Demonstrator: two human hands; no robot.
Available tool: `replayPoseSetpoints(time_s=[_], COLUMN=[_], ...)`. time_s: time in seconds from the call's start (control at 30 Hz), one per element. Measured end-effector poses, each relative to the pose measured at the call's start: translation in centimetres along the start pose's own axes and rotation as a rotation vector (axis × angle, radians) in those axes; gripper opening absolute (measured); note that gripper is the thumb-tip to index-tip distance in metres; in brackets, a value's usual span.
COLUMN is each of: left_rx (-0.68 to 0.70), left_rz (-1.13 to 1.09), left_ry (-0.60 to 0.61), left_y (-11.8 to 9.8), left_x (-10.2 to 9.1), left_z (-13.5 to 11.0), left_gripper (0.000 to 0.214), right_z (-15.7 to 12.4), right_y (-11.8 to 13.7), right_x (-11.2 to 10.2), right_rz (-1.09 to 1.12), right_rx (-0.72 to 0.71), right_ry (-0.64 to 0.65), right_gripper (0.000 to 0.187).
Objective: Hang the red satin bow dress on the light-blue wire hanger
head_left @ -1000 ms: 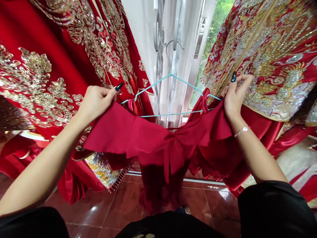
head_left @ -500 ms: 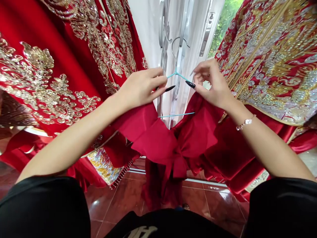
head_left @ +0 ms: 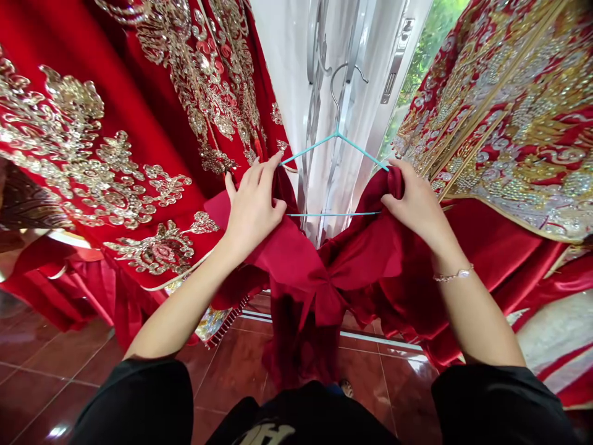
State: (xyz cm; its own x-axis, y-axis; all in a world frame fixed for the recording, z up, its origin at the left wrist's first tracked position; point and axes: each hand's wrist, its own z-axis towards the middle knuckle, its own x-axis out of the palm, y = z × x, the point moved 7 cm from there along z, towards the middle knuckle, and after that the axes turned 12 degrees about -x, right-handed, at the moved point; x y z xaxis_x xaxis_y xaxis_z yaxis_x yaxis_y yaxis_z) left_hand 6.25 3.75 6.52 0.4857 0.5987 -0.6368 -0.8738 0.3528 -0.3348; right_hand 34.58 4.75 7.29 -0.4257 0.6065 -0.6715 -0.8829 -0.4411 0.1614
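A person stands in a narrow gap between two hanging gowns, both forearms raised in black sleeves (head_left: 495, 395). The left hand (head_left: 254, 207) lies spread against a red satin garment (head_left: 352, 259), its fingers apart and not clenched, though I can't tell if it pinches any cloth. Its fingertips are just beside the left arm of a light-blue wire hanger (head_left: 361, 151). The right hand (head_left: 417, 207) is closed around a gathered fold of that satin at the hanger's right end, with a thin bracelet (head_left: 454, 273) on its wrist.

The garment hangs between the hands, drawn up at both sides and tied in a bow (head_left: 324, 303) at the middle, its lower part falling towards the floor. The hanger's hook (head_left: 338, 86) rises above the cloth; I can't tell if it catches on anything. Behind it hang a white sheer curtain (head_left: 287, 62) and a metal window grille (head_left: 317, 62).

Crowding the left hand is a red gown with gold sequin embroidery (head_left: 92, 123). Close to the right hand is another red gown, thick with gold and crystal beadwork (head_left: 509, 123). Below everything, glossy red-brown floor tiles (head_left: 69, 364) shine, and green foliage (head_left: 430, 49) shows through the window.
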Motion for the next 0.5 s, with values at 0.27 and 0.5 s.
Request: replayPoseSetpoints(time_s=[0.27, 0.5], left_rx=[-0.048, -0.053], left_rz=[-0.026, 0.165], left_ry=[0.001, 0.042], left_y=[2.0, 2.0], left_x=[-0.3, 0.4], left_z=[2.5, 4.2], left_gripper=[0.066, 0.05], right_z=[0.5, 0.4], right_y=[-0.4, 0.3], right_x=[-1.4, -1.1], right_rz=[-0.056, -0.297], right_rx=[-0.014, 0.096], right_ry=[0.086, -0.071], right_gripper=[0.057, 0.021])
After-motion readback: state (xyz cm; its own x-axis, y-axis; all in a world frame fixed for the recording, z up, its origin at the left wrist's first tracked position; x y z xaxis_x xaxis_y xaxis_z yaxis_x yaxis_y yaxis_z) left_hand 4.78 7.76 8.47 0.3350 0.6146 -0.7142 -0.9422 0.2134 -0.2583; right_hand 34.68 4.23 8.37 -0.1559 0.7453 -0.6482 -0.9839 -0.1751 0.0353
